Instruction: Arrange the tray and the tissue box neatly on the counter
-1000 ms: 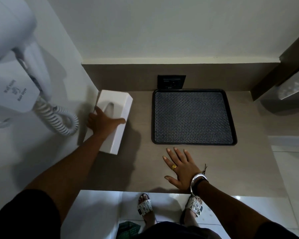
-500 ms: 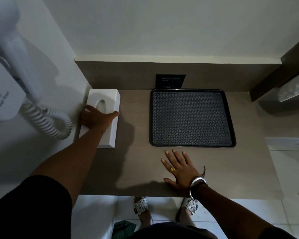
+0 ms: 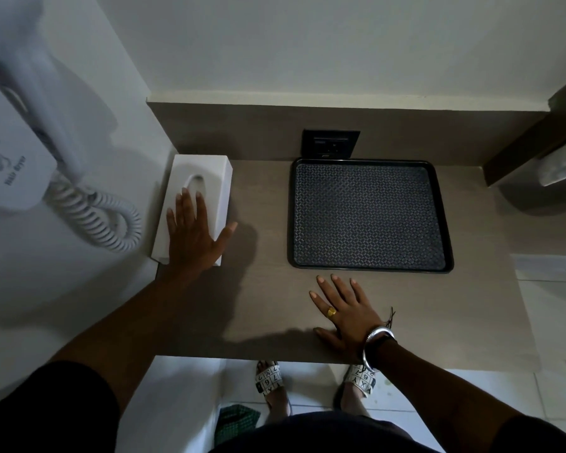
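Observation:
The white tissue box point(image 3: 209, 178) lies on the brown counter point(image 3: 265, 305) at the far left, its long side along the left wall and its far end near the back wall. My left hand point(image 3: 195, 233) lies flat on the near half of its top, fingers spread, thumb past the right edge. The black patterned tray point(image 3: 366, 217) sits square against the back wall, right of the box and with a gap between them. My right hand point(image 3: 343, 315) rests flat and open on the counter just in front of the tray, not touching it.
A white wall-mounted hair dryer point(image 3: 30, 125) with a coiled cord point(image 3: 102, 220) hangs on the left wall beside the box. A black socket plate point(image 3: 330, 143) sits on the back wall behind the tray. A dark ledge point(image 3: 536, 135) juts in at the right.
The tissue box has gone from tilted to straight along the left wall. My left hand has shifted from gripping its side to lying flat on top. The right hand and tray stayed put.

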A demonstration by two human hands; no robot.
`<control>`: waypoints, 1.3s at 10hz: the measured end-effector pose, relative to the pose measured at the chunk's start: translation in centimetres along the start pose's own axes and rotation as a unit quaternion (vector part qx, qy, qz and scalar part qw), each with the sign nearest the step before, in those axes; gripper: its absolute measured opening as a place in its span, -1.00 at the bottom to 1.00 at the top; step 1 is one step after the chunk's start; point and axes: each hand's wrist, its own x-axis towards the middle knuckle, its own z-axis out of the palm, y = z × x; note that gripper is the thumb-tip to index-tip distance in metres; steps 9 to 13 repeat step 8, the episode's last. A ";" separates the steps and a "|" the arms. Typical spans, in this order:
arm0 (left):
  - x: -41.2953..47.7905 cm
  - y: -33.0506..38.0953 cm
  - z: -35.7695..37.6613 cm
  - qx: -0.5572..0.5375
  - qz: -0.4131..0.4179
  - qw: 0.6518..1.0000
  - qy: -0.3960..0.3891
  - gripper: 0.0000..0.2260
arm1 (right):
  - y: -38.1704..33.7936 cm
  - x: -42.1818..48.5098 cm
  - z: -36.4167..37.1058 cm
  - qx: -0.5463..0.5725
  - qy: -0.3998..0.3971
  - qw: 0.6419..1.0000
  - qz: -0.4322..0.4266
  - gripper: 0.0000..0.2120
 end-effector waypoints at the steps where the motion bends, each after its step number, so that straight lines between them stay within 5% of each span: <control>1: 0.7 -0.3 -0.2 0.003 -0.002 1.000 0.001 -0.10 | 0.0 0.1 0.1 -0.003 0.002 1.000 0.002 -0.28; 13: 1.4 1.1 -1.7 -0.062 -0.024 0.997 0.040 -0.11 | -0.7 -1.3 -1.2 0.084 0.009 0.996 0.041 -0.36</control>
